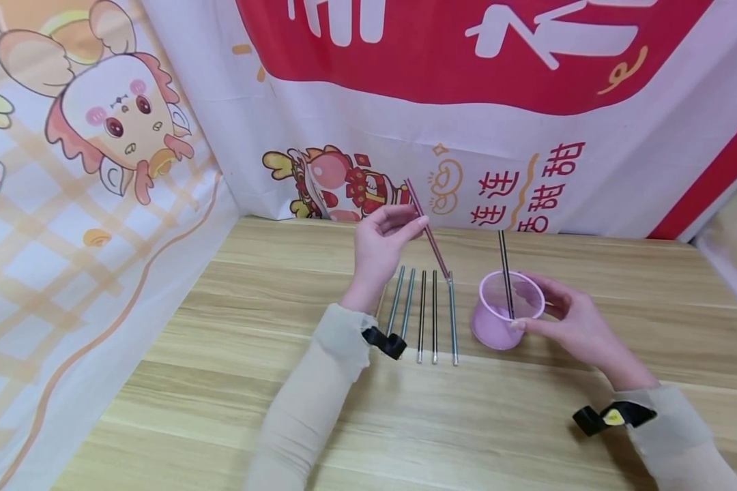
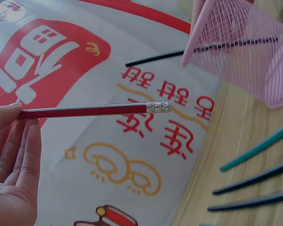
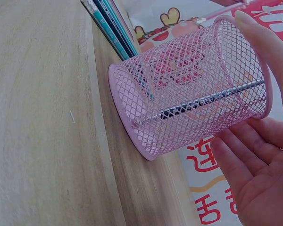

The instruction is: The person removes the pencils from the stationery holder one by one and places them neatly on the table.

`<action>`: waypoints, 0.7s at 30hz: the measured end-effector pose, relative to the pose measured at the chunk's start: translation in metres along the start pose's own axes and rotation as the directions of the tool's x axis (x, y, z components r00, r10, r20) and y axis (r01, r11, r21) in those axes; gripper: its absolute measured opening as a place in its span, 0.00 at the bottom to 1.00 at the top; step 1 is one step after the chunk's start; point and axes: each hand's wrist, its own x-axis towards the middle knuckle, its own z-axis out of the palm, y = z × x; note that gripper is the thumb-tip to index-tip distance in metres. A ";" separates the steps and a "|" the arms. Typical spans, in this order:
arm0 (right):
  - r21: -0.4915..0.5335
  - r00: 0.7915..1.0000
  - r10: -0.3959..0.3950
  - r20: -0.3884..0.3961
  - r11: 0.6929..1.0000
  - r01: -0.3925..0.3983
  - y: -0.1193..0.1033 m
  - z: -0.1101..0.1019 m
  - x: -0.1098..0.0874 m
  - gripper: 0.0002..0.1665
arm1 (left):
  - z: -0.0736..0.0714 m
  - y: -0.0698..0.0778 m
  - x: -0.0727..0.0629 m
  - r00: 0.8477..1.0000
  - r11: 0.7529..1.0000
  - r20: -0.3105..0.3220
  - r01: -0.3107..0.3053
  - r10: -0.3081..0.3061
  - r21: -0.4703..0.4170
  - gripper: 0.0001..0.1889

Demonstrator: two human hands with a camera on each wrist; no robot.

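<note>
My left hand (image 1: 381, 249) pinches a dark red pencil (image 2: 85, 111) between thumb and fingertips, above the table. The pencil slants, its silver eraser end pointing down toward the right. My right hand (image 1: 574, 326) holds a pink mesh pencil cup (image 3: 179, 89) at its far right side, thumb at the rim and fingers around the wall. A black pencil (image 1: 505, 273) leans inside the cup and sticks out over its rim. Left of the cup lie several pencils in a loose row, among them a teal pencil (image 1: 454, 324) and a black pencil (image 1: 435, 317).
The wood-grain table (image 1: 221, 389) is backed by a printed cloth (image 1: 356, 116) with red lettering and cartoon figures. Another printed cloth (image 1: 178, 225) borders its left side. Black camera straps (image 1: 385, 342) sit on both wrists over the light sleeves.
</note>
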 end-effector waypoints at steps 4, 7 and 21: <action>0.000 1.000 0.002 0.001 1.000 -0.002 0.001 0.000 0.000 0.47 | -0.014 0.002 0.001 1.000 1.000 -0.011 -0.008 0.008 0.028 0.13; 0.001 1.000 -0.018 0.011 1.000 0.018 0.002 -0.001 0.001 0.47 | -0.023 0.003 0.002 1.000 0.998 -0.021 -0.010 0.011 0.054 0.13; 0.007 1.000 0.003 0.010 1.000 -0.003 0.002 0.000 0.001 0.47 | -0.063 0.003 -0.002 0.998 0.967 -0.025 -0.042 0.050 0.251 0.14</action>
